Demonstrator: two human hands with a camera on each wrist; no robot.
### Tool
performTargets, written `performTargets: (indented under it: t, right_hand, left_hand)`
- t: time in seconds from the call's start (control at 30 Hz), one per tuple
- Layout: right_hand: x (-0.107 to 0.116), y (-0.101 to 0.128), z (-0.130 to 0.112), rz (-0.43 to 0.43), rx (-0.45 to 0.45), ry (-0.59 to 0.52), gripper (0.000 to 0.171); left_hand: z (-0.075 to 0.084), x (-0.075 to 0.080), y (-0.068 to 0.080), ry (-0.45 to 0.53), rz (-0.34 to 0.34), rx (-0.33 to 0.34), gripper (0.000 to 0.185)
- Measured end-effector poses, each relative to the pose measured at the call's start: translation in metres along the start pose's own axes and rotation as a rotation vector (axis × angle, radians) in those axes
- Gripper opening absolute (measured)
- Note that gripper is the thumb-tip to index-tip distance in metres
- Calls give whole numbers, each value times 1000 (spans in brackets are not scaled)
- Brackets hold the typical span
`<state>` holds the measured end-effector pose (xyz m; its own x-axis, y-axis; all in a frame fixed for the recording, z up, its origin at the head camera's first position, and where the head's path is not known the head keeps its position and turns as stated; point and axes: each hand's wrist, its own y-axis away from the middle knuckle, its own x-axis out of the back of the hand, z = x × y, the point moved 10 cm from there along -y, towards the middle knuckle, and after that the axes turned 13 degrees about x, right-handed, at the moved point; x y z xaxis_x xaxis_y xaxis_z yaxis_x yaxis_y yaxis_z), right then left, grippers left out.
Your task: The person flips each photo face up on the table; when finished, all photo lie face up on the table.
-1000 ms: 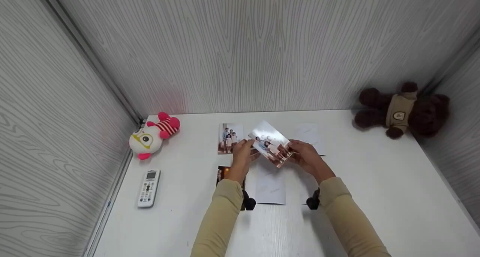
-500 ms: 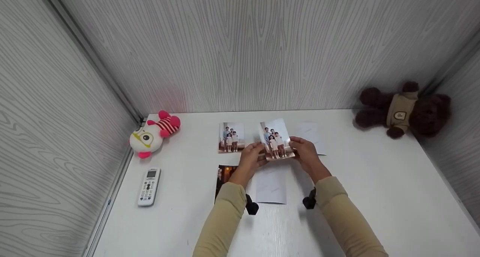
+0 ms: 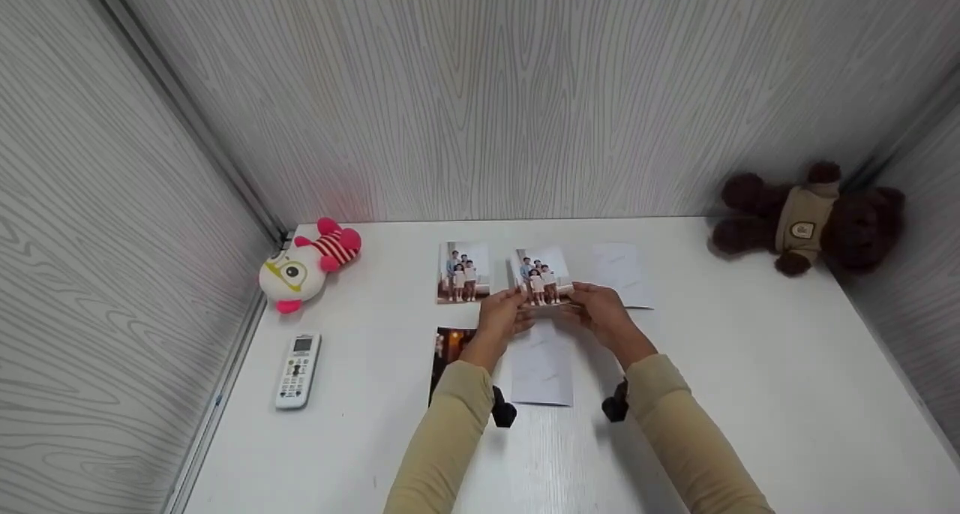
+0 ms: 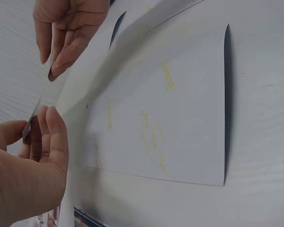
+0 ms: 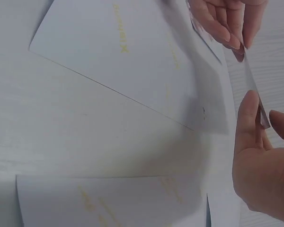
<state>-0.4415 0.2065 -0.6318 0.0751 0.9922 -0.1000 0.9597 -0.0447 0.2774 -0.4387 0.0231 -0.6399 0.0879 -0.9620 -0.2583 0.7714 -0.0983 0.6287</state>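
Note:
Both hands hold one family photo (image 3: 541, 274) by its near corners, a little above the white table. My left hand (image 3: 501, 319) pinches its left corner between thumb and fingers, and my right hand (image 3: 604, 313) pinches the right corner. In the left wrist view the photo (image 4: 38, 105) shows nearly edge-on between the hands. Left of it lies a matching family photo (image 3: 463, 272), face up. Below the hands a face-down photo (image 3: 541, 368) shows its white back. A dark photo (image 3: 448, 353) is partly hidden by my left arm.
Another face-down photo (image 3: 621, 274) lies to the right of the hands. A white remote (image 3: 298, 371) and a pink-and-white plush toy (image 3: 307, 268) are at the left. A brown teddy bear (image 3: 806, 217) lies at the far right. A wood-grain panel (image 3: 495, 101) stands behind the table (image 3: 750, 379).
The family photo has turned from a slant to nearly upright in the head view, then come down towards the table. Both hands moved with it, the left one to the right.

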Motion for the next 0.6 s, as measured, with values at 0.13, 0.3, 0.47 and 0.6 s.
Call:
performTargets:
  t: [0.13, 0.3, 0.47, 0.6]
  right_hand:
    - [-2, 0, 2, 5, 6, 10, 44]
    - [-3, 0, 2, 33, 12, -10, 42]
    - [-6, -1, 6, 70, -8, -15, 45]
    - [-10, -1, 11, 64, -11, -29, 48]
  left_hand:
    - [-1, 4, 0, -17, 36, 10, 40]
    - [-3, 5, 3, -12, 75, 22, 41]
    - [1, -2, 7, -46, 82, -9, 51]
    - [8, -6, 10, -115, 101, -74, 55]
